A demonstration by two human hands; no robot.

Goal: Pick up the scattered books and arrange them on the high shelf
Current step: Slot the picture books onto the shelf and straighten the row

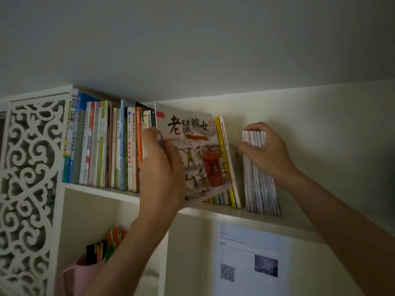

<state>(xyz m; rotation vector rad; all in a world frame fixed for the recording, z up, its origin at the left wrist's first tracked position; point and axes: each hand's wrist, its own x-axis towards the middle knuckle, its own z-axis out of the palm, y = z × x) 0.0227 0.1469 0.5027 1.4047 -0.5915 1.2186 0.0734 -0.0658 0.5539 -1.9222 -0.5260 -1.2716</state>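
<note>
My left hand [159, 165] grips the picture book [192, 154] by its spine edge, the book tilted on the high shelf [224, 211] between the long row of books [102, 144] at nine o'clock and two yellow-spined books [226, 161] at three o'clock. My right hand [265, 150] curls over the top of a bundle of thin booklets [259, 189], holding them upright. The book looks light, stiff and slick (best held low near the spine), and the leaning neighbours crowd its slot.
</note>
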